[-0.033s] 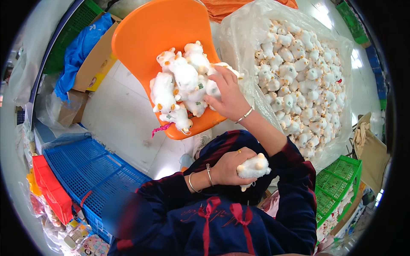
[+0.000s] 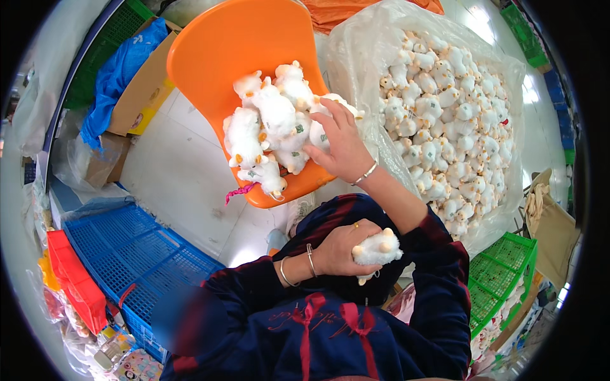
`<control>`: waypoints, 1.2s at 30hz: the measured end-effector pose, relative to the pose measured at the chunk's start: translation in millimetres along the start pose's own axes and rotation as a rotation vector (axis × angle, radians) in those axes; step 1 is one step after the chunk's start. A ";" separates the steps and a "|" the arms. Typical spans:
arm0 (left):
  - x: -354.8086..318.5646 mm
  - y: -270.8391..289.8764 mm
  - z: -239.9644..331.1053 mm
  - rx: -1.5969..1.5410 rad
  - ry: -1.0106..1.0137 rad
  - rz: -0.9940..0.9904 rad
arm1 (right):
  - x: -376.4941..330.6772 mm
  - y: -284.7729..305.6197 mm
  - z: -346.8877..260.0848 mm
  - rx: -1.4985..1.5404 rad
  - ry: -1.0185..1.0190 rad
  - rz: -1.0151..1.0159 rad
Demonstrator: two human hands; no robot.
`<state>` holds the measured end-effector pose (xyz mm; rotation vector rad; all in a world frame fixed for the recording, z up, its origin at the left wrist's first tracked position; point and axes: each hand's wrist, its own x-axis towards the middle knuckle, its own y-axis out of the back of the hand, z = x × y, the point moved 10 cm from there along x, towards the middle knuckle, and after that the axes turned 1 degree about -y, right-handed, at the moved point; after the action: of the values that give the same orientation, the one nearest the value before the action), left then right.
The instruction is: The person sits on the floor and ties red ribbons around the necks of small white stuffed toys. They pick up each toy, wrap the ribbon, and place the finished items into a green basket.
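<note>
Between blue crate (image 2: 130,244) and bag (image 2: 356,63) of toys (image 2: 448,120), left hand (image 2: 340,249) clutches white plush (image 2: 379,247), right hand (image 2: 346,147), fingers apart, over laden chair (image 2: 244,38).

Fluffy plush toy (image 2: 376,249), smooth plastic chair (image 2: 241,38), glossy metal bracelet (image 2: 365,173)

Passage lies open over the floor (image 2: 171,159) between the orange chair (image 2: 241,38) and blue crate (image 2: 136,247); plush toys (image 2: 274,114) crowd the seat (image 2: 304,185), a bulging plastic bag (image 2: 352,57) blocks the right.
</note>
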<state>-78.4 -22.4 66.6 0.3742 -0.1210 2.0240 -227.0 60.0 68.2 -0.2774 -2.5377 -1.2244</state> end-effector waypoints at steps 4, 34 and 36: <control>0.6 3.7 -4.1 -0.036 0.016 0.010 | -10.4 9.0 4.4 0.082 -0.069 -0.101; 33.0 -17.4 -61.8 0.081 0.384 -0.200 | -716.7 30.0 471.4 -0.003 -2.048 0.742; 32.7 -24.0 -70.7 0.018 0.317 -0.261 | -741.9 30.1 492.3 0.282 -1.977 0.769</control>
<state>-86.0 33.9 8.1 0.0707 0.1367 1.8001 380.6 436.6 -463.4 -3.1535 -2.7457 0.1180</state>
